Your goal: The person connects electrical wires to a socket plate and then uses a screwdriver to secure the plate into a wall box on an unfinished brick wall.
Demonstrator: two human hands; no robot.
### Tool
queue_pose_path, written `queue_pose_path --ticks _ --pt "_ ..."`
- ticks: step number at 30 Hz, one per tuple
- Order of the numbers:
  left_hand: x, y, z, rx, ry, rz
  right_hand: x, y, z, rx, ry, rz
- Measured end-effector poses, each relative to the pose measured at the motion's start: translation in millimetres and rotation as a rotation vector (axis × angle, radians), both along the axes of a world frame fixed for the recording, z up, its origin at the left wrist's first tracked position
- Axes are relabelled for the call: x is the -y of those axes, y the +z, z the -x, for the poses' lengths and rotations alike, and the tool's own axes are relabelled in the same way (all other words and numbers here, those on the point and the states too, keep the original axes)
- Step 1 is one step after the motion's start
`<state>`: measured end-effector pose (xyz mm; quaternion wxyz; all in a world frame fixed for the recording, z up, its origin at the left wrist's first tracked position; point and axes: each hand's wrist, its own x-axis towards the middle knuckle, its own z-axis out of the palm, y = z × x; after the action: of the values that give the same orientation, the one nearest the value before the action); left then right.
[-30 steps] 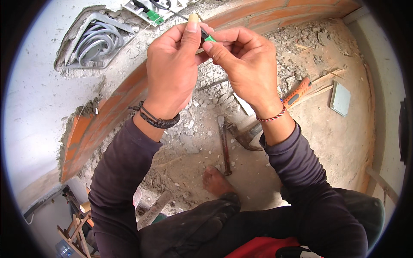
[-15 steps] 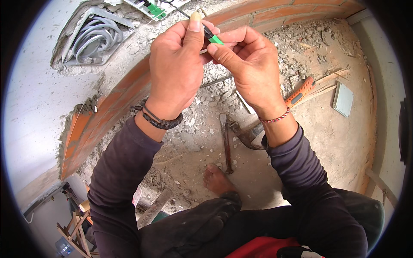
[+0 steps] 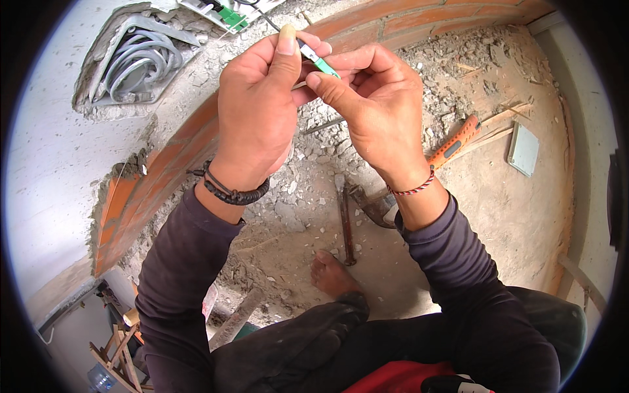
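Note:
Up near the wall, my left hand [image 3: 259, 98] pinches a black cable [image 3: 270, 21] between thumb and fingers, right behind a small connector. This looks like a fibre-optic connector [image 3: 324, 66], with a white middle part and a green end pointing down to the right. My right hand [image 3: 380, 98] is closed at the green end, its thumb and forefinger on either side of it. Beyond the left hand, a white box [image 3: 254, 9] on the wall holds another green piece [image 3: 234, 18]; the cable runs up toward it.
A wall recess holds coiled grey cable [image 3: 141, 62]. Below the exposed brick [image 3: 426, 23] lies rubble. On the floor are a hammer [image 3: 373, 206] beside a rusty chisel [image 3: 346, 223], an orange handle [image 3: 455, 141] and a pale flat plate [image 3: 523, 150]. My bare foot [image 3: 334, 275] stands near the chisel.
Both hands have shifted slightly, the left one down and left. A white part of the connector now shows between the cable and the green end, where black showed before.

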<state>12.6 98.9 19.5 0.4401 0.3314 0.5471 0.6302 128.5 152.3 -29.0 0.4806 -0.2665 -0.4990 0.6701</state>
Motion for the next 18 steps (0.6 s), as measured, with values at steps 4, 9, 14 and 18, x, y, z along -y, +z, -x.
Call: queue_pose_path --ticks 4,9,14,18 --pt "1 -1 3 0.02 -0.01 0.001 1 4 -1 -0.029 0.042 0.011" --pt "3 1 5 0.021 -0.035 -0.002 5 5 -4 -0.097 0.079 -0.006" --pt "6 0 6 0.018 -0.04 -0.007 9 8 -1 -0.108 0.024 0.037" --pt "8 1 7 0.024 -0.051 -0.013 11 12 0 0.006 -0.005 -0.09"
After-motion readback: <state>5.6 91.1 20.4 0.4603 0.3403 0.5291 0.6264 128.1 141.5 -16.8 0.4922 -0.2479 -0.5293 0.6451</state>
